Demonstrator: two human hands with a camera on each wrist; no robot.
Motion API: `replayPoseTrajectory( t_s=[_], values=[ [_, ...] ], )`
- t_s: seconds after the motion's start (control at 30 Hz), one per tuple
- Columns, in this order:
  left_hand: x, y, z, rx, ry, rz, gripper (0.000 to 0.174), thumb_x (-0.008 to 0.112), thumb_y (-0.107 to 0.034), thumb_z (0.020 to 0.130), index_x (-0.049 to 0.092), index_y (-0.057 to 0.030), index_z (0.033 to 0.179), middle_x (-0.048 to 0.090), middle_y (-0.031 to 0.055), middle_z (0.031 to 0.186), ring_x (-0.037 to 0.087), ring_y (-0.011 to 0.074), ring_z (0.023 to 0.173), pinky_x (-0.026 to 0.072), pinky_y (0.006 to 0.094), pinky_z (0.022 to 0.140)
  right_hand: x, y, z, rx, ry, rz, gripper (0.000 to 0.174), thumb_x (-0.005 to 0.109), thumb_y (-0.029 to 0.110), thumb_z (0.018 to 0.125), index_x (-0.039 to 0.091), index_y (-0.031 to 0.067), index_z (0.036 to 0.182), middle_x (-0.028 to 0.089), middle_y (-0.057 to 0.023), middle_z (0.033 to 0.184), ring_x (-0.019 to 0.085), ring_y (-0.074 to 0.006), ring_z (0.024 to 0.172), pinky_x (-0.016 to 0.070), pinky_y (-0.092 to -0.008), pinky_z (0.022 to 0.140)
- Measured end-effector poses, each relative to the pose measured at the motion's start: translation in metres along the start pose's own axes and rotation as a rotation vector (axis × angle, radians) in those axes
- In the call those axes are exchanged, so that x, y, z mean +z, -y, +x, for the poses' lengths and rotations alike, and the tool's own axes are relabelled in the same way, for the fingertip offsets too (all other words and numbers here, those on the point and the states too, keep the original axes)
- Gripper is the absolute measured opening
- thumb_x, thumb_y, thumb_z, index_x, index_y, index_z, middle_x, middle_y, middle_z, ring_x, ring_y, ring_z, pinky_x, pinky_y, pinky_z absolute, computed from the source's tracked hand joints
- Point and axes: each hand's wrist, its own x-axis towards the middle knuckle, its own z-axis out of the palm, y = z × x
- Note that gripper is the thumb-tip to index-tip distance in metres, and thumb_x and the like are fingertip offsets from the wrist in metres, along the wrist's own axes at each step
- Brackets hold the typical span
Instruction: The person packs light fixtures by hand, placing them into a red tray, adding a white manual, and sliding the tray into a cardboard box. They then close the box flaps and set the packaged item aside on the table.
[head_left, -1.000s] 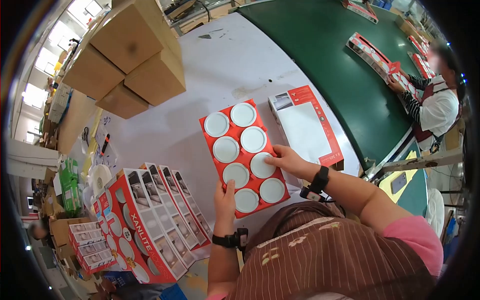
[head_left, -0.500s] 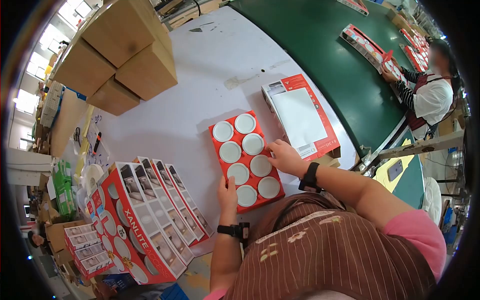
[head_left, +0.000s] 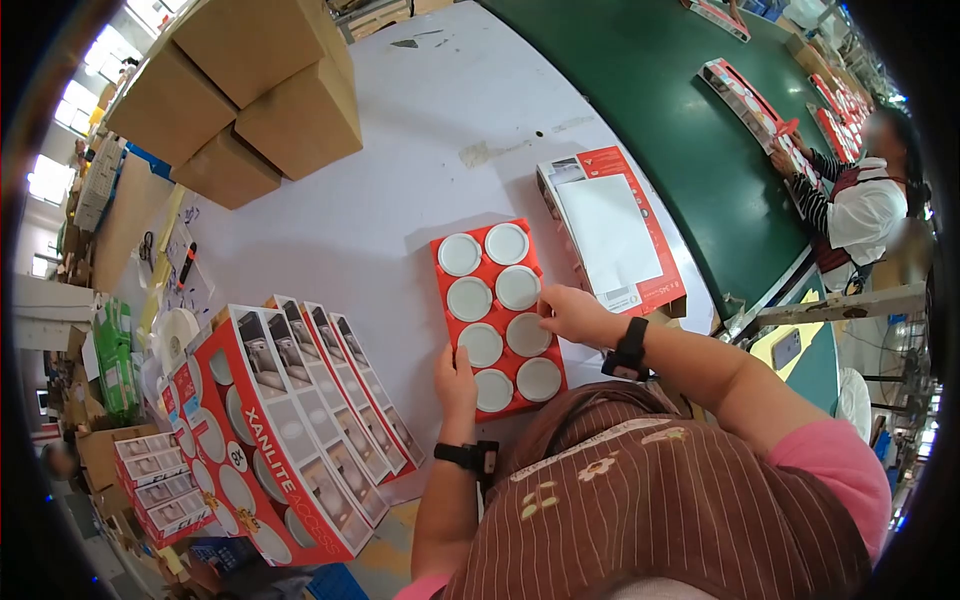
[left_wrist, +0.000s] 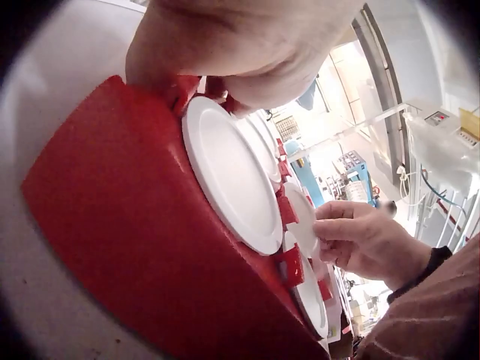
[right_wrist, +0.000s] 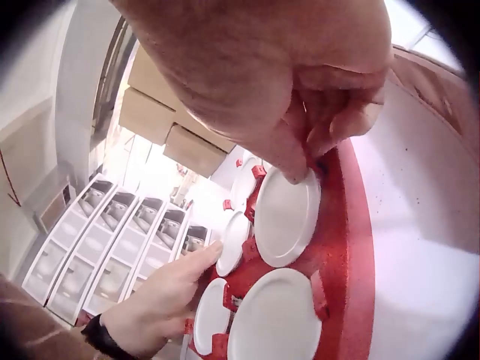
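Observation:
A red card tray (head_left: 492,270) with several white round discs (head_left: 468,298) set in it lies flat on the white table in front of me. My left hand (head_left: 455,378) rests at its near left edge, its fairly straight fingers pressing on the red card beside a disc (left_wrist: 232,176). My right hand (head_left: 568,312) is at the tray's right edge. Its curled fingers (right_wrist: 300,154) pinch a red tab next to a disc (right_wrist: 285,217). From the left wrist, the tray's side wall (left_wrist: 135,225) fills the foreground and the right hand (left_wrist: 360,240) is beyond it.
A closed red box with a white face (head_left: 610,235) lies just right of the tray. A row of red XANLITE boxes (head_left: 270,430) stands at the near left. Brown cartons (head_left: 240,100) are stacked at the far left. Another person (head_left: 860,210) works at the green conveyor (head_left: 680,110).
The tray, held up and tilted a second ago, now lies flat on the table closer to the white-faced box. Both hands stay at its edges.

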Motion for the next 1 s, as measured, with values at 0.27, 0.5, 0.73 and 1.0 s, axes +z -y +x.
replayPoseTrajectory(
  t_s=[0.27,0.5,0.73,1.0],
  values=[
    [0.002,-0.008,-0.007,-0.004,0.051,-0.016,0.039,0.053,-0.027,0.096,0.057,0.0037,0.121,0.062,0.0227,0.113,0.059,0.0350,0.105,0.0458,0.0407,0.091,0.008,-0.034,-0.011,-0.109,0.006,0.313,0.016,0.067,0.007,0.082,0.056,0.0013,0.092,0.060,-0.0126,0.089,0.061,-0.0248,0.082,0.0496,-0.0348,0.075],
    [0.003,-0.010,-0.011,0.051,0.040,0.020,0.036,0.055,-0.024,0.095,0.057,0.0020,0.120,0.061,0.0218,0.109,0.058,0.0365,0.102,0.0456,0.0426,0.089,0.009,-0.037,-0.018,-0.114,0.024,0.396,0.016,0.066,0.002,0.082,0.055,0.0028,0.094,0.058,-0.0098,0.089,0.059,-0.0207,0.082,0.0490,-0.0325,0.075],
    [0.003,-0.017,-0.015,0.084,0.010,0.049,0.035,0.055,-0.023,0.095,0.057,0.0018,0.119,0.060,0.0212,0.110,0.057,0.0371,0.102,0.0454,0.0431,0.088,0.006,-0.040,-0.020,-0.055,0.052,0.469,0.019,0.065,-0.003,0.082,0.052,0.0039,0.094,0.055,-0.0052,0.092,0.055,-0.0146,0.082,0.0473,-0.0286,0.075],
    [0.000,-0.023,-0.016,0.054,0.032,0.005,0.036,0.056,-0.022,0.094,0.056,0.0018,0.122,0.059,0.0207,0.115,0.056,0.0363,0.107,0.0449,0.0418,0.091,0.002,-0.038,-0.019,0.021,0.099,0.461,0.020,0.064,-0.004,0.083,0.052,0.0046,0.095,0.055,-0.0034,0.093,0.055,-0.0118,0.083,0.0469,-0.0269,0.075]
  ],
)
